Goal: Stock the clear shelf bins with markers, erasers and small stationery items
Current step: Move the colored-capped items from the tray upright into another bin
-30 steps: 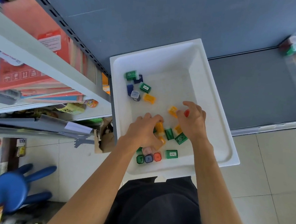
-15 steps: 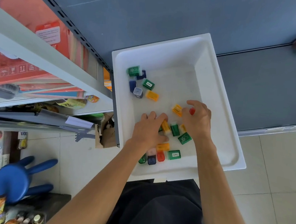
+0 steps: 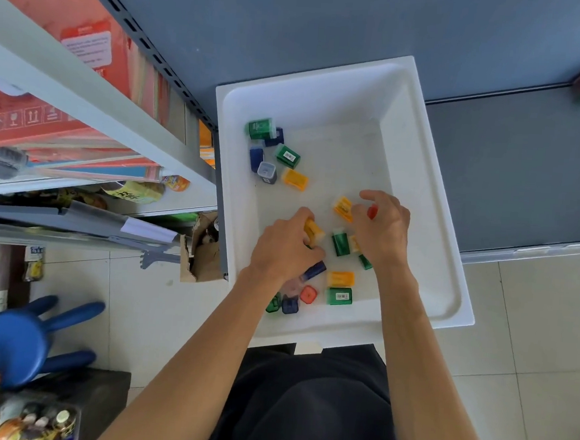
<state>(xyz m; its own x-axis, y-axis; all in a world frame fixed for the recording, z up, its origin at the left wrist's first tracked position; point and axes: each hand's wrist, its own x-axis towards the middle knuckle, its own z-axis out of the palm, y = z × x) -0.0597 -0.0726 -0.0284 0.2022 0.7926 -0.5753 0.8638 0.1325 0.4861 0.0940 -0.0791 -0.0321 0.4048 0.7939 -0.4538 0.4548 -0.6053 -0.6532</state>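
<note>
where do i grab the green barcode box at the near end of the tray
Likely from above, pinching the green box across its short ends: it lies flat, label up, an orange box crowds its far long side, and its right end is free.

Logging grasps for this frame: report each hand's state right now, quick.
Left hand: fingers curled round an orange sharpener, holding it.
Right hand: fingers curled, pinching a small red item.
</note>
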